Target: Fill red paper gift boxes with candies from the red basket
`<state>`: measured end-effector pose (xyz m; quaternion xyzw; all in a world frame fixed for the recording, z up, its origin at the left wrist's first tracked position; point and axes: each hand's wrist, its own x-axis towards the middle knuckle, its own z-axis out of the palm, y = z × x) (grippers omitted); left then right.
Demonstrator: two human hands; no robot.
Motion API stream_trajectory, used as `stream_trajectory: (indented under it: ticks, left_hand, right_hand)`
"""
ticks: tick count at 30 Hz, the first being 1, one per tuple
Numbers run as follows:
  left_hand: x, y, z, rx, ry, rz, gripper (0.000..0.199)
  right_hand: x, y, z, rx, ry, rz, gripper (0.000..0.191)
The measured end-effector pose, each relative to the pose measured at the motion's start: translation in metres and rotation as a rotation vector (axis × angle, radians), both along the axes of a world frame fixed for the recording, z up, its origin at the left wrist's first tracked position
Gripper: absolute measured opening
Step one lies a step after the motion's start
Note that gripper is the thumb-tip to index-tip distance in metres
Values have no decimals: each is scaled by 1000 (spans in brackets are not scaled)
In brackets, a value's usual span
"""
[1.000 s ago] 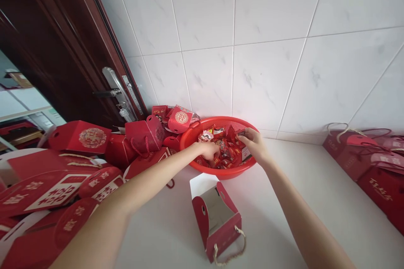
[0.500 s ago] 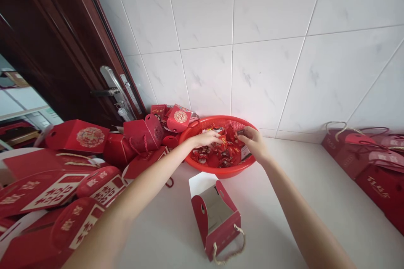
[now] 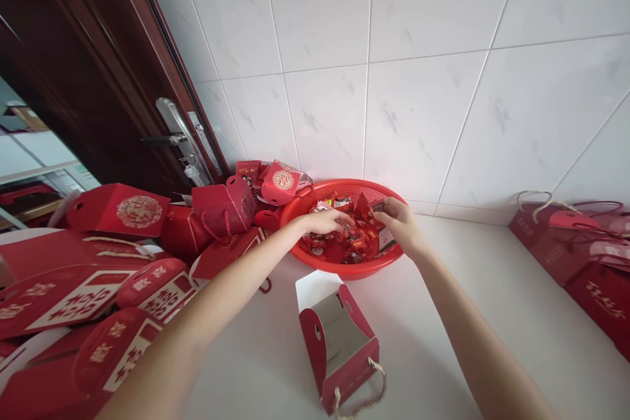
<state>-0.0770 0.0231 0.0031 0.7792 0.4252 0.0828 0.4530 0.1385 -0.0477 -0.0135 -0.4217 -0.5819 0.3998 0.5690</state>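
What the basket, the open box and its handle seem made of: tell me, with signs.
Basket: likely plastic, smooth and slightly glossy, with a fine moulded-looking mesh.
Open box: probably cardboard, red outside with a soft sheen; thin folded flaps and a greyish inside suggest it.
Handle: twisted, pale cord; cotton or jute, I can't tell.

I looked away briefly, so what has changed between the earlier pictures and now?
The left hand has come up from deep among the wrapped sweets and is now over them, a little farther from the person; whether it grips one is unclear. The right hand still pinches a small packet at the right of the basket. The open box stayed put.
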Motion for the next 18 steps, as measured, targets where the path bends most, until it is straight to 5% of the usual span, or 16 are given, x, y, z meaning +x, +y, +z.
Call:
stream_trajectory:
  ticks: [11, 18]
  left_hand:
    - [-3, 1, 16, 439, 417, -30, 41]
    - [-22, 2, 18, 466, 672, -9, 39]
  right_hand:
    - [-2, -2, 3, -4, -7, -6, 17]
    - [-1, -1, 2, -4, -29, -10, 18]
